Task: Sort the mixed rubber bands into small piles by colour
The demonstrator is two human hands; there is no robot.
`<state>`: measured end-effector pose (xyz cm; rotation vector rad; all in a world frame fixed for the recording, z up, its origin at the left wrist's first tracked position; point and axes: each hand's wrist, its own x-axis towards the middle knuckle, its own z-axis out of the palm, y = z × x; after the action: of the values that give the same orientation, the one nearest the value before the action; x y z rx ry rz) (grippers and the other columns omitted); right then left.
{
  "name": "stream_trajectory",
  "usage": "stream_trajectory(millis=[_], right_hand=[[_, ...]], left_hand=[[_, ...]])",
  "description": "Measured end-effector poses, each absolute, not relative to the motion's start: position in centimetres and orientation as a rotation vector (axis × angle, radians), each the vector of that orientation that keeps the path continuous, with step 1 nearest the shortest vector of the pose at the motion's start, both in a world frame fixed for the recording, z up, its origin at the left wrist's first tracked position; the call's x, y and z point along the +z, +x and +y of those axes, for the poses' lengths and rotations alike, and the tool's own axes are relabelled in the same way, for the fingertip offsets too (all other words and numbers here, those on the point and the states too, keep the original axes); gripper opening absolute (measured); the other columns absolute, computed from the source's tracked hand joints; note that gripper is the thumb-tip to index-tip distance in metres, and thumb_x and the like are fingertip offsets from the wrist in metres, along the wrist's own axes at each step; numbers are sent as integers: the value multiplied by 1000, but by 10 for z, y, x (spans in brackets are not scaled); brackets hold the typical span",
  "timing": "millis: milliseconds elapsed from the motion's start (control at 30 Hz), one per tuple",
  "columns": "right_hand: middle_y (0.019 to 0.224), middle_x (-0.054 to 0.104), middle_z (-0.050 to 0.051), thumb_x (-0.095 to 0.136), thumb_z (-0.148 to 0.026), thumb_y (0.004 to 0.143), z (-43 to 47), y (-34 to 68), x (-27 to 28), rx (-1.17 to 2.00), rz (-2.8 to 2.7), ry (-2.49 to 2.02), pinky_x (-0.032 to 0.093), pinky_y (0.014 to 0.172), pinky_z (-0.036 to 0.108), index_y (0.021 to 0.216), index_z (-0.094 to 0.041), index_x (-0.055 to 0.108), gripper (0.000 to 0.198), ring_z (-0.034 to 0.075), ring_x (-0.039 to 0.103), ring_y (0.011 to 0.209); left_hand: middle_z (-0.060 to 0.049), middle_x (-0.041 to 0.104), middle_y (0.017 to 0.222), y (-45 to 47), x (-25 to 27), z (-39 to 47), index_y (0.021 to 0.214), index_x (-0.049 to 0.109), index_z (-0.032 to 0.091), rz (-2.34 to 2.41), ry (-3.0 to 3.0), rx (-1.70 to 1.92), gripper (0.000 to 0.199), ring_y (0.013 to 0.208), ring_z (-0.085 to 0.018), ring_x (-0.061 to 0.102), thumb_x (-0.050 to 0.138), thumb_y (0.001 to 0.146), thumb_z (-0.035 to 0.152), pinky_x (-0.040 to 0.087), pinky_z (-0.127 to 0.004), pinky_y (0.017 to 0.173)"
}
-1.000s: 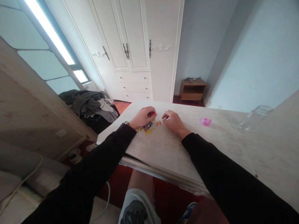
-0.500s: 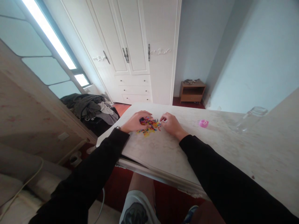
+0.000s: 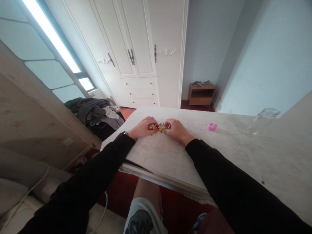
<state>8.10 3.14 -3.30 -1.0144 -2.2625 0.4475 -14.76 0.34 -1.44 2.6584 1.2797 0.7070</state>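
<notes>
Small multicoloured rubber bands (image 3: 153,127) in yellow, red, blue, pink and black are bunched together on the table between my hands. My left hand (image 3: 141,128) is curled around the left side of the bunch, closed on most of it. From the right, my right hand (image 3: 177,130) pinches at the strands that stick out, its fingertips pressed together on the end of the bunch. A few loose bands lie just below my left fingers. Part of the bunch is hidden by the left hand.
To the right on the pale table (image 3: 161,156) are a pink, rounded plastic piece (image 3: 211,126) and a clear glass bottle (image 3: 262,122). A white wardrobe (image 3: 168,81) stands behind, a wooden nightstand (image 3: 202,95) at its right. Dark clothes (image 3: 90,112) are heaped left of the table.
The rubber bands, spread in a loose pile before, are now squeezed into a tighter bunch. My left fingers have closed around them, and my right hand has shifted slightly left.
</notes>
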Motion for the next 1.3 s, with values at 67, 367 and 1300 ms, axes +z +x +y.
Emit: stream_trajectory(millis=[67, 367, 1300], right_hand=[[85, 70, 4, 67, -7, 69, 31, 81, -33, 462, -2271, -996, 42, 71, 27, 83, -17, 69, 17, 16, 58, 74], [85, 70, 3, 70, -14, 76, 26, 81, -29, 582, -2254, -915, 44, 71, 26, 90, -16, 69, 14, 15, 61, 76], [81, 75, 3, 53, -1, 67, 27, 82, -29, 724, -2143, -894, 46, 70, 25, 85, -17, 68, 28, 16, 66, 74]], left_hand=[[-7, 66, 93, -148, -14, 4, 92, 68, 19, 1304, 2628, 750, 23, 92, -23, 63, 64, 92, 42, 49, -35, 85], [-6, 66, 98, -151, -10, 1, 101, 63, 18, 1351, 2557, 1076, 22, 93, -21, 62, 53, 100, 37, 48, -33, 90], [-9, 66, 112, -156, -10, -1, 114, 66, 17, 1247, 2482, 1200, 33, 101, -22, 63, 45, 107, 40, 50, -36, 94]])
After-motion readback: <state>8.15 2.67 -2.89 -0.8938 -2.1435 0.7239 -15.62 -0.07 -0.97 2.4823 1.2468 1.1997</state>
